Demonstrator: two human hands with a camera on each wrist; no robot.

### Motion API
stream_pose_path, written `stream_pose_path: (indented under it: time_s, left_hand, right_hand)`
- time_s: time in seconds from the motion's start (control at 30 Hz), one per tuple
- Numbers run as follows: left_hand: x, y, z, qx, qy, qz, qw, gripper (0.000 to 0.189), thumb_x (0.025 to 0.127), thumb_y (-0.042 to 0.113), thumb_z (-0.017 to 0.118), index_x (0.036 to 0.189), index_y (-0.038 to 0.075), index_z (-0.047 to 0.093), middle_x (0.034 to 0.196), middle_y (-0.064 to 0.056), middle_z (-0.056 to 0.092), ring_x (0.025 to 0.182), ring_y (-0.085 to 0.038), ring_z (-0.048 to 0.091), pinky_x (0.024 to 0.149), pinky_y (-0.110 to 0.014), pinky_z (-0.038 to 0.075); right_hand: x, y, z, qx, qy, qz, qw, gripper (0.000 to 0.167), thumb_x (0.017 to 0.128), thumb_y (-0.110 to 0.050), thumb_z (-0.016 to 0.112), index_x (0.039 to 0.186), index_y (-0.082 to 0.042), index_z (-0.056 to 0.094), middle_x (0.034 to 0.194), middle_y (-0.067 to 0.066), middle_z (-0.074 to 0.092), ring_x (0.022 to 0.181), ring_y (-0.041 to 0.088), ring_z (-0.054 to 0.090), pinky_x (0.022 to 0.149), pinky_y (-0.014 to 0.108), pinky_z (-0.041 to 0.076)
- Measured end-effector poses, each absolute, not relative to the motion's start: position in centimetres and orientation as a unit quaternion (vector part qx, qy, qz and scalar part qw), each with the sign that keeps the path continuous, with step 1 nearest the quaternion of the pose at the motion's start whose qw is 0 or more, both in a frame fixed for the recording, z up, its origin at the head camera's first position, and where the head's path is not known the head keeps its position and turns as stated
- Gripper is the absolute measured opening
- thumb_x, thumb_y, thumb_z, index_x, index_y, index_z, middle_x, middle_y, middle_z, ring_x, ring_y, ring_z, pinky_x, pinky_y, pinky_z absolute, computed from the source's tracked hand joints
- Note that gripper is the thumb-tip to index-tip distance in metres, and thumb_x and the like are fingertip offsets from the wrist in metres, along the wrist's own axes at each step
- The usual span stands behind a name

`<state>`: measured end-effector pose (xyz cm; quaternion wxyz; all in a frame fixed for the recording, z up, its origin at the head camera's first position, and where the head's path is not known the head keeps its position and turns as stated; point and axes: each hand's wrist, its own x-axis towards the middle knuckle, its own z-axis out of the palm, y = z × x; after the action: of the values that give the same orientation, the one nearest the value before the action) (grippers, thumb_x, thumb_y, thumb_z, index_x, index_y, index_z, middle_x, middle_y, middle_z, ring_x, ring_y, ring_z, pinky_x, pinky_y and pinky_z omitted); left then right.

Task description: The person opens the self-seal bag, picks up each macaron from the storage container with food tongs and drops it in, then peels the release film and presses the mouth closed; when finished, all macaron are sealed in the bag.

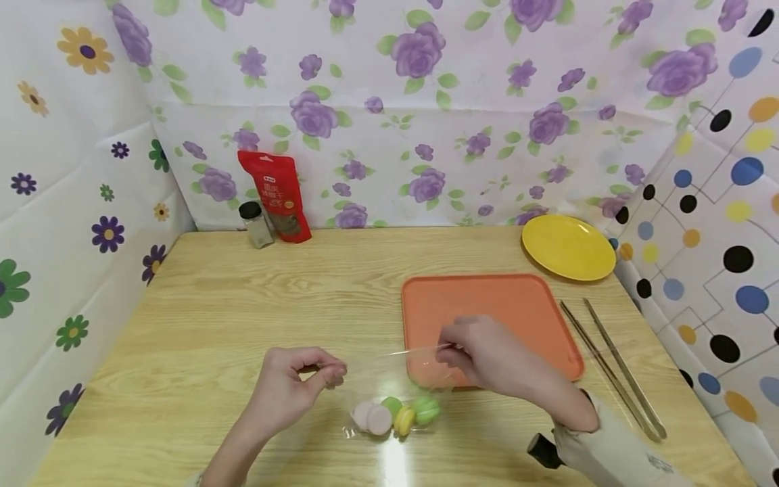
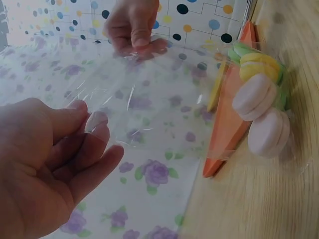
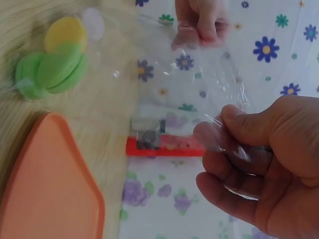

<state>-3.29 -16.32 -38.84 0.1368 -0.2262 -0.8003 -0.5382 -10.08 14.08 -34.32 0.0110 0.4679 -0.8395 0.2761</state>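
Between both hands hangs a clear plastic bag (image 1: 389,372), its top edge stretched taut. My left hand (image 1: 297,382) pinches the bag's left upper corner between thumb and fingers. The right upper corner is pinched by my right hand (image 1: 487,355), above the near edge of the orange tray. Several macarons lie in the bottom of the bag: pinkish-white macarons (image 2: 269,132), a yellow macaron (image 1: 404,421) and green macarons (image 1: 426,410). In the left wrist view, the thumb (image 2: 70,117) presses the film against the forefinger. The right wrist view shows the film between thumb and fingers too.
The orange tray (image 1: 487,297) lies right of centre, with metal tongs (image 1: 627,368) beside it. A yellow plate (image 1: 569,247) sits at the back right. At the back left stand a black-capped jar (image 1: 256,225) and a red pouch (image 1: 278,196). Patterned cloth (image 1: 389,135) encloses the table.
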Motion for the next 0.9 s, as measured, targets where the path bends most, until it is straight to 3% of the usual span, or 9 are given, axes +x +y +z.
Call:
stream_pose_path:
  time_s: [0.33, 0.47, 0.57, 0.63, 0.7, 0.77, 0.9]
  left_hand:
    - [-2.8, -16.6, -38.8, -0.248, -0.808, -0.513, 0.153, 0.023, 0.082, -0.018, 0.070, 0.089, 0.003, 0.077, 0.081, -0.001, 0.075, 0.071, -0.012, 0.072, 0.061, -0.023, 0.058]
    - [-2.8, -17.0, -39.1, -0.261, -0.791, -0.533, 0.147, 0.026, 0.086, -0.019, 0.065, 0.094, 0.003, 0.076, 0.083, -0.004, 0.076, 0.076, -0.015, 0.073, 0.047, -0.012, 0.047]
    - [-2.6, -17.9, -39.3, -0.247, -0.757, -0.587, 0.150, 0.024, 0.089, -0.022, 0.059, 0.098, -0.005, 0.073, 0.086, -0.015, 0.075, 0.079, -0.019, 0.074, 0.052, -0.014, 0.051]
    - [-2.4, -18.3, -39.4, -0.241, -0.742, -0.605, 0.158, 0.025, 0.089, -0.024, 0.056, 0.100, -0.008, 0.071, 0.088, -0.020, 0.073, 0.082, -0.017, 0.074, 0.064, -0.021, 0.058]
    - [-2.3, -18.6, -39.3, -0.234, -0.741, -0.606, 0.171, 0.025, 0.090, -0.024, 0.054, 0.101, -0.007, 0.070, 0.090, -0.020, 0.073, 0.085, -0.017, 0.074, 0.064, -0.023, 0.058]
    - [-2.1, -18.6, -39.1, -0.234, -0.760, -0.579, 0.183, 0.027, 0.091, -0.022, 0.056, 0.101, -0.002, 0.071, 0.091, -0.016, 0.074, 0.086, -0.015, 0.073, 0.054, -0.018, 0.054]
    - [-1.9, -18.5, -39.0, -0.229, -0.767, -0.569, 0.190, 0.028, 0.091, -0.020, 0.058, 0.101, 0.001, 0.072, 0.092, -0.013, 0.075, 0.084, -0.017, 0.073, 0.043, -0.018, 0.043]
  right_hand:
    - [-10.0, 16.7, -35.7, 0.453, -0.825, 0.336, 0.033, 0.020, 0.091, 0.002, 0.071, 0.081, -0.015, 0.064, 0.078, -0.009, 0.063, 0.062, 0.002, 0.057, 0.054, 0.020, 0.049]
    - [-9.7, 16.9, -35.9, 0.449, -0.818, 0.357, 0.038, 0.019, 0.093, 0.001, 0.069, 0.086, -0.016, 0.064, 0.082, -0.008, 0.064, 0.062, 0.000, 0.056, 0.054, 0.019, 0.049]
    - [-9.6, 17.4, -36.1, 0.446, -0.802, 0.392, 0.070, 0.024, 0.092, 0.012, 0.064, 0.092, -0.012, 0.063, 0.087, -0.003, 0.069, 0.069, 0.006, 0.064, 0.056, 0.020, 0.052]
    - [-9.4, 17.7, -36.2, 0.442, -0.789, 0.415, 0.094, 0.028, 0.089, 0.018, 0.062, 0.094, -0.010, 0.062, 0.094, 0.002, 0.073, 0.076, 0.011, 0.068, 0.059, 0.023, 0.056]
    - [-9.2, 17.7, -36.5, 0.432, -0.786, 0.430, 0.099, 0.029, 0.089, 0.016, 0.063, 0.102, -0.010, 0.062, 0.105, 0.004, 0.073, 0.084, 0.014, 0.069, 0.064, 0.027, 0.058]
    - [-9.0, 17.2, -37.0, 0.425, -0.790, 0.436, 0.073, 0.031, 0.091, 0.007, 0.067, 0.115, -0.011, 0.060, 0.118, 0.005, 0.069, 0.093, 0.016, 0.069, 0.070, 0.032, 0.060]
    - [-9.0, 15.0, -38.6, 0.422, -0.792, 0.441, 0.006, 0.052, 0.090, -0.008, 0.076, 0.137, -0.012, 0.052, 0.128, 0.002, 0.061, 0.105, 0.020, 0.065, 0.080, 0.036, 0.058]
